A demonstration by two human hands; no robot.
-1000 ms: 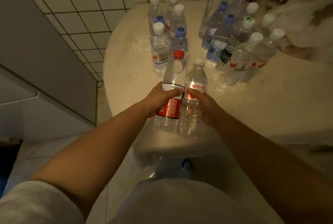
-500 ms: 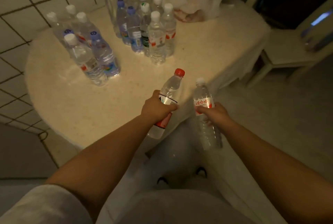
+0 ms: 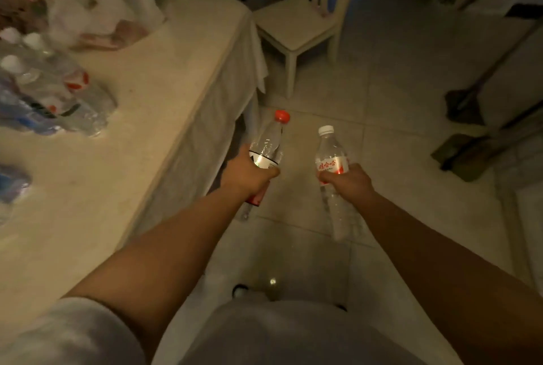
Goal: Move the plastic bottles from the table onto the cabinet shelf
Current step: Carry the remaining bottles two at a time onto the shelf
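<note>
My left hand (image 3: 249, 175) grips a clear bottle with a red cap (image 3: 269, 141) around its label, held over the floor just right of the table's edge. In my right hand (image 3: 348, 184) is a clear bottle with a white cap (image 3: 330, 153), gripped at its red and white label, its lower half hanging below the fist. Both bottles point upward and away from me. Several more plastic bottles (image 3: 53, 94) stand blurred on the round cream table (image 3: 141, 129) at the left. No cabinet shelf is in view.
A pale chair (image 3: 299, 26) stands beyond the table's right side. White plastic bags (image 3: 100, 3) lie at the table's back. Brooms or mops (image 3: 464, 106) lean at the right over the tiled floor (image 3: 396, 85). My feet show at the bottom.
Both hands have carried their bottles off the table and out over the floor. The view has swung right, so the table and its bottles slid to the left.
</note>
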